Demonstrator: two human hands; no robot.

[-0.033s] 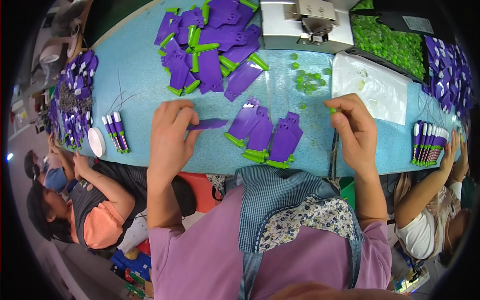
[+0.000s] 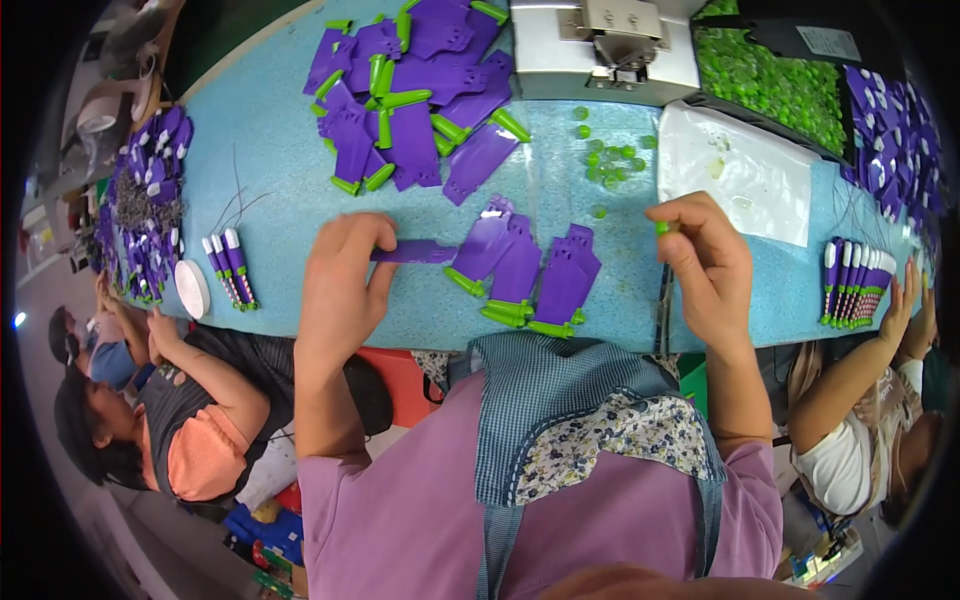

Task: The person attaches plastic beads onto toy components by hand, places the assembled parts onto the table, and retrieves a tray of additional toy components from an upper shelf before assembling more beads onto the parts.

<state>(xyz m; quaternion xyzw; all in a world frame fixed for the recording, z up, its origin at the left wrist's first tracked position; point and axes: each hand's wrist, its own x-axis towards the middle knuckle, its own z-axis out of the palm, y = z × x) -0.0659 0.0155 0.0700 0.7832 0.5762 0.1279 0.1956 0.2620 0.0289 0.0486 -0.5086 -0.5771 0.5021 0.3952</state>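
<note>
My left hand (image 2: 345, 280) pinches a flat purple plastic piece (image 2: 415, 251), seen nearly edge-on, pointing right. Between the thumb and fingertips of my right hand (image 2: 708, 265) is a small green plastic bead (image 2: 662, 228). In front of me, between the hands, lie several purple pieces (image 2: 568, 275) with green tube-like ends. More small green beads (image 2: 612, 160) are scattered on the blue table (image 2: 260, 170) beyond my right hand. A loose heap of purple pieces with green ends (image 2: 415, 135) lies farther back to the left.
A metal fixture (image 2: 612, 60) stands at the back, beside a black bin of green beads (image 2: 770, 95). A white sheet (image 2: 735, 170) lies before the bin. White-tipped purple assemblies (image 2: 855, 285) are lined up at right; others (image 2: 230, 265) lie left. Co-workers sit on both sides.
The purple piece in my left hand has turned more level, and that hand has come down slightly. My right hand keeps its pinch on the green bead. The whole view has shifted a little.
</note>
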